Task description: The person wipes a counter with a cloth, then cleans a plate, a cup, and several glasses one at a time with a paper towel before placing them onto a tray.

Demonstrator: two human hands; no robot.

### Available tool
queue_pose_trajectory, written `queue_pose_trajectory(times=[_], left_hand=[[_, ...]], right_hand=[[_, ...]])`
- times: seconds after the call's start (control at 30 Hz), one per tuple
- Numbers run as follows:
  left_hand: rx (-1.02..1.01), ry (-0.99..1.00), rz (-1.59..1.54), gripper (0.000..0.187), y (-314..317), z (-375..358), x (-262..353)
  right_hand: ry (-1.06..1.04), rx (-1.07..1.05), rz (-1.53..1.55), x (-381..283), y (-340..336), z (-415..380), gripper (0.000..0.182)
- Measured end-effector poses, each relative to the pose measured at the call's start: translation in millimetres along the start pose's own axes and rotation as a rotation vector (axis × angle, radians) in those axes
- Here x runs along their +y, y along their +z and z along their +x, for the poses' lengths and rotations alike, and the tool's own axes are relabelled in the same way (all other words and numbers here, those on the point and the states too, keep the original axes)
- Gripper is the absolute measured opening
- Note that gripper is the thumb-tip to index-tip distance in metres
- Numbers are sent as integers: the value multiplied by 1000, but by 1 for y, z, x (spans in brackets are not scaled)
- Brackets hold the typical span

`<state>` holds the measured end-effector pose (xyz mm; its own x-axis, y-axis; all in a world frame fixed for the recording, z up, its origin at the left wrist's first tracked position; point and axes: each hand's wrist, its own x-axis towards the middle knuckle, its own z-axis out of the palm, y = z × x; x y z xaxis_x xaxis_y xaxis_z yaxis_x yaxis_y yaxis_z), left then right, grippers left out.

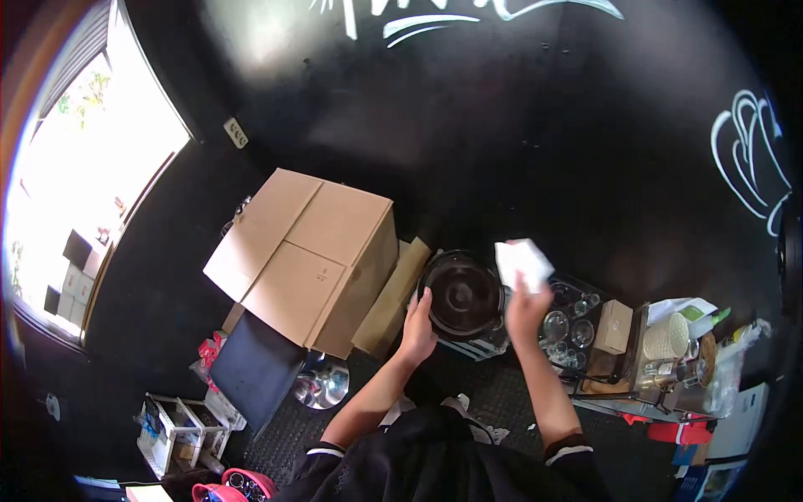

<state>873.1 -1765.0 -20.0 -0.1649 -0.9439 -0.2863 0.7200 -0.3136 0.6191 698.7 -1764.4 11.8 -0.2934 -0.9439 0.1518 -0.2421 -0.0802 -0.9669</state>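
Observation:
A dark, shiny round bowl (462, 294) with ring-like markings in its middle is in front of me. My left hand (420, 328) grips its left rim, the thumb laid along the edge and the other fingers mostly hidden beneath. To the right of the bowl, my right hand (528, 311) is closed on a folded white cloth (524, 263), raised near the bowl's right rim and slightly blurred. Beneath the bowl shows part of a grey slatted crate (475, 346).
A large cardboard box (309, 251) stands at the left, with a flatter cardboard piece (393, 297) beside it. On the right, clear glassware (569, 326) and a small carton (613, 326) sit near a woven cup (667, 336). A black wall rises behind.

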Motion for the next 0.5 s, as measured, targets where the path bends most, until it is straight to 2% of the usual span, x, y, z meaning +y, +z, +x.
queue_pose_trajectory(times=[0.03,0.07,0.13,0.17,0.2,0.23,0.27,0.33,0.37,0.4,0.47,0.5], left_hand=[[-9,27,58,46,-19,9,5],[43,19,73,38,-36,12,7],[80,224,182,38,-64,25,20],[60,166,125,51,-80,27,31],[38,108,71,66,-93,28,48],[209,65,14,59,-114,36,57],[256,78,7,54,-130,39,66],[279,66,-6,51,-125,33,107],[268,83,-39,49,-133,39,118],[276,73,-46,49,-155,54,122],[281,104,16,45,-212,93,121],[286,98,13,45,-223,103,126]], right_hand=[[-337,-204,-227,-2,43,2,45],[-680,-402,-446,-4,80,2,52],[-596,-529,-402,-4,120,-14,62],[-594,-541,-399,-3,135,-21,62],[-619,-643,-385,-2,150,-28,62],[-637,-746,-369,0,162,-33,63],[-627,-754,-366,3,173,-35,63],[-636,-911,-304,9,190,-35,64],[-650,-877,-262,8,199,-32,55],[-637,-886,-266,14,208,-25,55],[-422,-896,-96,35,224,-9,45],[-293,-792,37,46,234,-4,35]])
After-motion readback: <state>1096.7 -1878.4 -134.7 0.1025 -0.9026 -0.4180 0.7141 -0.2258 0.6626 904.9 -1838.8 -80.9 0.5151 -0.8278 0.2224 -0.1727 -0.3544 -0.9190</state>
